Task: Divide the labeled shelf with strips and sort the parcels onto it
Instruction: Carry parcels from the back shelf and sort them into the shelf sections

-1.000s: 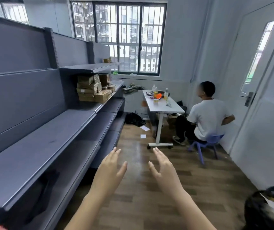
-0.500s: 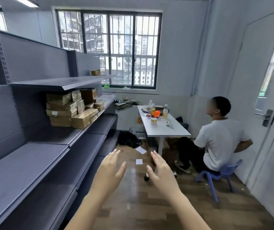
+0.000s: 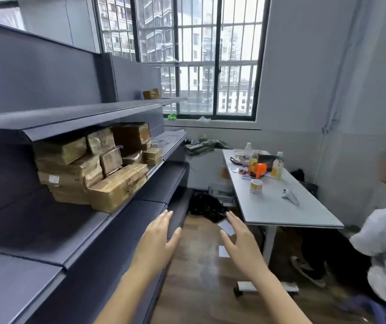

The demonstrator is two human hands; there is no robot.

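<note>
A dark grey metal shelf unit (image 3: pixel 47 230) runs along the left wall in several tiers. A stack of brown taped parcels (image 3: pixel 93 167) sits on the middle tier under an upper shelf board. One more parcel (image 3: pixel 151 93) lies on the top tier near the window. My left hand (image 3: pixel 158 239) and my right hand (image 3: pixel 239 239) are held out in front of me, fingers straight, palms facing each other, holding nothing. Both hang over the floor beside the shelf's front edge, short of the parcels. No divider strips are visible.
A white table (image 3: pixel 280 211) with bottles, a cup and a controller stands to the right. A seated person in a white shirt (image 3: pixel 383 242) is at the right edge. A black bag (image 3: pixel 206 204) and paper scraps lie on the wooden floor (image 3: pixel 199 277).
I have moved forward along the shelf. The parcel stack and the table are much closer now. Both hands keep the same open pose.
</note>
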